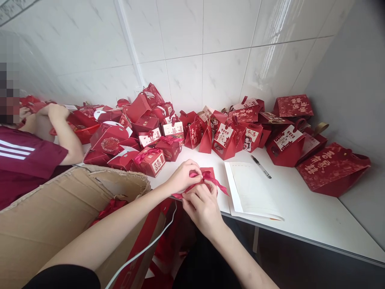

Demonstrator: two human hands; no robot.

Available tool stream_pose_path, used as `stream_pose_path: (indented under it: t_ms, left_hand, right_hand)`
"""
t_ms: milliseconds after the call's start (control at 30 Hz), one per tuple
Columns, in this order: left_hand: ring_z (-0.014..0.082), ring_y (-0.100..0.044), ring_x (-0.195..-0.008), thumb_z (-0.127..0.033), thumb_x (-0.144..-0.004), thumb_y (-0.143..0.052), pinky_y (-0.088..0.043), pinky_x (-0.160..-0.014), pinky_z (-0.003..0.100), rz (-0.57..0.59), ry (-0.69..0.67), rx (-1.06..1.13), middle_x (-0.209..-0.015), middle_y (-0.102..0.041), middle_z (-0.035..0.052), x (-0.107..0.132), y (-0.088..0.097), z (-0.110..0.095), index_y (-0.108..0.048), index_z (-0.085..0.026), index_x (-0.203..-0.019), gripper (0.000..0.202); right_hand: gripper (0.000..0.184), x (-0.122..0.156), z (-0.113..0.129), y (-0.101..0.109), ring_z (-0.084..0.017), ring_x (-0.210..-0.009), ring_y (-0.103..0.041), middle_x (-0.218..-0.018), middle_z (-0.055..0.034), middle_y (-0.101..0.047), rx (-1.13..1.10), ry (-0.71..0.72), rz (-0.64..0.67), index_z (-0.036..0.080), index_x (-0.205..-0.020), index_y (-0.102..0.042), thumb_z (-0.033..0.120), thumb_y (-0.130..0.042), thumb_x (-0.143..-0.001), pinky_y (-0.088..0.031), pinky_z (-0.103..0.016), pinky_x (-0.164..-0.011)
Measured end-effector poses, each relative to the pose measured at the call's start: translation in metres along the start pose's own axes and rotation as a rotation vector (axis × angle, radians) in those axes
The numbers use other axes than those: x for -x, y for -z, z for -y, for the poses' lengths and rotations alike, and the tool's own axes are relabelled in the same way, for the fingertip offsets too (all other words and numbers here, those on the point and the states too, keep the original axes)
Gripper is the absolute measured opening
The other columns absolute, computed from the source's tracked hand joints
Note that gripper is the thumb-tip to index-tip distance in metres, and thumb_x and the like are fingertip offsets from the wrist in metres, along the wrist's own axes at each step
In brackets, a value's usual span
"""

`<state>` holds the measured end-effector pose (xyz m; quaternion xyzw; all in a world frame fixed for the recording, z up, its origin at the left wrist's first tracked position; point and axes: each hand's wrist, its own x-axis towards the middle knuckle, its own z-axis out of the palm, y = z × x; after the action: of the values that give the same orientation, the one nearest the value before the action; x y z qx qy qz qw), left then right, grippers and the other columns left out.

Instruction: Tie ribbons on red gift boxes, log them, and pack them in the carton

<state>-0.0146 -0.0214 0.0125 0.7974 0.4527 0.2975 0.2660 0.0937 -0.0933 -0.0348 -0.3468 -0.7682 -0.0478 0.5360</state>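
Note:
A small red gift box [208,171] sits at the table's front edge, with a dark pink ribbon [221,188] tied across its top. My left hand [184,176] reaches over from the left, thumb and fingers pinched on the ribbon near its knot. From below, my right hand [203,202] is closed on the ribbon too, its fingers bent close to the bow. Both hands hide much of the box and the knot. One ribbon tail hangs out to the right, and another pokes out at the left below my left wrist.
Many red gift boxes [194,132] line the wall. A notebook [255,190] and a pen [261,166] lie at right on the white table [331,224]. At left stands an open cardboard box [39,216]; a white cable [150,245] hangs before it. A person [30,160] sits beyond.

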Motion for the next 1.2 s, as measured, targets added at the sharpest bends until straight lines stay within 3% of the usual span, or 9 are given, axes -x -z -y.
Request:
stream_pose_path:
  t_ms: [100, 233, 333, 400, 500, 600, 667, 833, 1200]
  left_hand:
    - [0.0167, -0.056, -0.088, -0.019, -0.071, -0.060, -0.043, -0.087, 0.032, -0.003, -0.027, 0.012, -0.089, -0.055, 0.0034, -0.001, 0.000, 0.003, -0.063, -0.017, -0.068, 0.004]
    - [0.0173, -0.056, -0.088, -0.023, -0.073, -0.059, -0.043, -0.088, 0.033, 0.021, -0.061, 0.037, -0.087, -0.056, 0.0033, -0.002, 0.000, 0.005, -0.062, -0.018, -0.071, 0.006]
    - [0.0176, -0.056, -0.091, -0.030, -0.072, -0.060, -0.044, -0.086, 0.032, 0.014, -0.030, 0.048, -0.096, -0.057, 0.0041, 0.001, 0.004, 0.004, -0.060, -0.018, -0.085, 0.017]
    - [0.0185, -0.056, -0.093, -0.038, -0.073, -0.060, -0.044, -0.081, 0.030, -0.066, 0.036, 0.009, -0.102, -0.056, 0.0049, 0.004, 0.009, 0.003, -0.057, -0.018, -0.093, 0.028]
    - [0.0193, -0.057, -0.081, -0.051, -0.080, -0.045, -0.042, -0.071, 0.029, -0.167, 0.213, -0.125, -0.083, -0.059, 0.0035, 0.011, 0.017, 0.000, -0.053, -0.018, -0.076, 0.034]
    - [0.0172, -0.052, -0.055, -0.059, -0.082, -0.031, -0.036, -0.059, 0.029, -0.029, 0.354, -0.181, -0.052, -0.049, -0.0005, 0.015, 0.020, 0.000, -0.041, -0.020, -0.053, 0.050]
    - [0.0155, -0.047, -0.048, -0.057, -0.082, -0.032, -0.032, -0.053, 0.028, 0.041, 0.367, -0.143, -0.045, -0.044, -0.0022, 0.016, 0.018, 0.001, -0.036, -0.020, -0.051, 0.049]
    - [0.0140, -0.046, -0.051, -0.041, -0.082, -0.040, -0.031, -0.051, 0.025, -0.069, 0.273, -0.103, -0.052, -0.045, -0.0040, 0.016, 0.006, 0.003, -0.035, -0.021, -0.058, 0.032]
    - [0.0181, -0.053, -0.064, -0.035, -0.091, -0.027, -0.038, -0.060, 0.028, -0.219, 0.309, -0.130, -0.067, -0.049, -0.0012, 0.024, -0.017, 0.007, -0.032, -0.023, -0.076, 0.020]
  right_hand:
    - [0.011, -0.008, -0.010, 0.019, -0.018, -0.077, -0.053, -0.077, -0.0023, -0.060, -0.100, -0.082, 0.053, 0.020, -0.081, -0.059, 0.025, -0.052, -0.087, -0.036, -0.039, -0.085]
    - [0.021, -0.022, -0.047, 0.043, -0.021, -0.081, -0.053, -0.085, -0.0058, -0.060, -0.136, -0.407, 0.046, 0.019, -0.084, -0.059, 0.039, -0.051, -0.086, -0.041, -0.035, -0.073]
    - [0.031, -0.029, -0.072, 0.045, -0.020, -0.073, -0.053, -0.083, -0.0045, -0.059, -0.193, -0.588, 0.203, 0.020, -0.080, -0.058, 0.050, -0.054, -0.081, -0.040, -0.032, -0.067]
    - [0.034, -0.032, -0.080, 0.040, -0.019, -0.069, -0.052, -0.078, -0.0032, -0.059, -0.250, -0.636, 0.294, 0.019, -0.075, -0.058, 0.053, -0.056, -0.078, -0.039, -0.031, -0.065]
    - [0.036, -0.033, -0.083, 0.032, -0.017, -0.063, -0.050, -0.067, -0.0009, -0.056, -0.351, -0.720, 0.322, 0.019, -0.069, -0.055, 0.054, -0.057, -0.075, -0.036, -0.029, -0.060]
    - [0.039, -0.034, -0.081, 0.030, -0.015, -0.058, -0.048, -0.060, 0.0007, -0.054, -0.475, -0.829, 0.295, 0.019, -0.066, -0.054, 0.057, -0.060, -0.070, -0.035, -0.027, -0.056]
    - [0.041, -0.034, -0.079, 0.030, -0.014, -0.057, -0.048, -0.060, 0.0007, -0.054, -0.552, -0.893, 0.263, 0.018, -0.064, -0.053, 0.058, -0.063, -0.066, -0.035, -0.027, -0.055]
    - [0.045, -0.033, -0.073, 0.033, -0.014, -0.055, -0.048, -0.061, 0.0000, -0.056, -0.698, -1.021, 0.181, 0.019, -0.066, -0.054, 0.060, -0.069, -0.058, -0.035, -0.025, -0.050]
    - [0.040, -0.027, -0.070, 0.032, -0.013, -0.057, -0.048, -0.063, 0.0002, -0.056, -0.830, -1.094, 0.053, 0.017, -0.063, -0.056, 0.052, -0.075, -0.057, -0.037, -0.024, -0.054]
